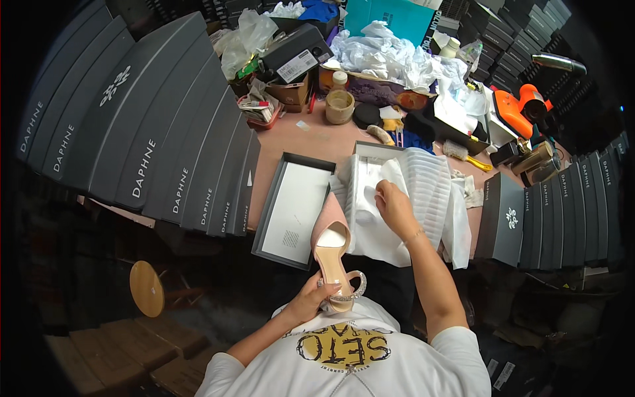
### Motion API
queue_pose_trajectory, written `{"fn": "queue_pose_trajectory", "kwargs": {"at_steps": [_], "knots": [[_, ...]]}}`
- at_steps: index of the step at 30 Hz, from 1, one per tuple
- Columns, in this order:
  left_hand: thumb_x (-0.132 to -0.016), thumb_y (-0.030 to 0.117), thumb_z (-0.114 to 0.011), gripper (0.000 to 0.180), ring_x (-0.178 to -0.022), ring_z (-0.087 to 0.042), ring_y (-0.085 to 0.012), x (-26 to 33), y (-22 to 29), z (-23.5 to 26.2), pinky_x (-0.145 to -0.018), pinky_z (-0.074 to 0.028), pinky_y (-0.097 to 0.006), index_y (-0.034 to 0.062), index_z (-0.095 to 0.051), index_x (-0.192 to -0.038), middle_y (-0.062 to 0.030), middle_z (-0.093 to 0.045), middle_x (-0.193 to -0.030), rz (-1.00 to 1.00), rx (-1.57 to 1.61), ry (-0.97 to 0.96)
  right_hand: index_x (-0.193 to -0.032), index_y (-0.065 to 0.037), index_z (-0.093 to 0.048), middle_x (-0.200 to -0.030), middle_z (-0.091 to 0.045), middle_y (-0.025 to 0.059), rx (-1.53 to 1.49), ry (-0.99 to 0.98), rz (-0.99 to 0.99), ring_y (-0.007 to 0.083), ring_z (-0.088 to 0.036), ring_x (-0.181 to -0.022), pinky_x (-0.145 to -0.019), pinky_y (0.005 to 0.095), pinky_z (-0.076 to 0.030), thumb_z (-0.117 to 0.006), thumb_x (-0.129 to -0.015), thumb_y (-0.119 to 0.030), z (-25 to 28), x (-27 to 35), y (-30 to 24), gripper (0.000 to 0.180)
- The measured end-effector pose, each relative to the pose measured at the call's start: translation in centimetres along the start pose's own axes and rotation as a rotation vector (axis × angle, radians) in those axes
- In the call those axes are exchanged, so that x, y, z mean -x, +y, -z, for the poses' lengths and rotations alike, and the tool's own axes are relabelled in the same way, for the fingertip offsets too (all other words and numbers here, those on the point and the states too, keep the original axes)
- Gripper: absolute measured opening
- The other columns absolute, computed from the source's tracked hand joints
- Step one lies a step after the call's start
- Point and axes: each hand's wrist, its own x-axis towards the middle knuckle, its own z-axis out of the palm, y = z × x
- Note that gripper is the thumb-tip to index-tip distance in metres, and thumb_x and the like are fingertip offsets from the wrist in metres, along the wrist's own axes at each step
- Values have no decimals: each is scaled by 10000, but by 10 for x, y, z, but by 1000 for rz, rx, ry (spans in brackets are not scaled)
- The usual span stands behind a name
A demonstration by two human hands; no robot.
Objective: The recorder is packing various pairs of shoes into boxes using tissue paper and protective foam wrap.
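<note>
With the pink shoe (329, 217) clasped at its heel end by the left hand (312, 296), toe beside the open box (378, 151), white paper (390, 249) is seemingly being arranged by the curled right hand (395, 206) (whether any is pinched cannot be told), and cleared space is probably needed next.

A white short-sleeved T-shirt (430, 367) bears a gold-and-black print (344, 348) (a slim bracelet (415, 236) shows, too).

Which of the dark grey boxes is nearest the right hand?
The open box beneath the right hand, lined with white paper; the left row and right row of boxes stand farther away.
</note>
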Motion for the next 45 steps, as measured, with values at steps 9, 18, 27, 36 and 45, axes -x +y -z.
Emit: {"fn": "queue_pose_trajectory", "kwargs": {"at_steps": [9,18,27,36,45], "knots": [[-892,189,-610,544,-1073,-544,-148,2,-21,-8,-931,-446,-292,-45,-360,-1315,-126,-531,-1205,-109,-341,1,-1042,-89,-564,-899,-551,90,138,-4,290,264,-576,-826,-684,359,-473,-676,-662,-59,-41,28,-77,397],[-890,175,-572,466,-1028,-594,-168,2,-9,5,-901,-474,-303,-34,-405,-1272,-129,-574,-1173,-37,10,45,-1165,-83,-544,-1040,-597,161,435,-271,43,328,-580,-958,-764,443,-456,-697,-760,-174,-23,7,19,443],[-893,180,-597,493,-1039,-571,-150,-3,-4,0,-921,-464,-294,-27,-392,-1290,-115,-562,-1164,-116,-30,110,-974,-49,-551,-903,-546,160,-319,-277,90,326,-589,-801,-699,396,-494,-654,-736,-112,24,40,-81,266],[-893,189,-618,574,-1104,-527,-155,-5,-11,-3,-950,-426,-294,-51,-332,-1329,-128,-534,-1186,-228,-416,89,-1015,-66,-579,-1041,-560,135,-326,-244,345,323,-586,-915,-728,370,-518,-734,-764,-115,-10,61,-94,300],[-887,189,-617,684,-1197,-478,-185,-3,-8,-11,-1014,-387,-317,-61,-230,-1394,-158,-480,-1277,-241,-565,108,-918,-41,-584,-955,-544,111,-218,-55,169,213,-593,-689,-584,289,-500,-823,-704,-195,-16,54,-105,356]]}}
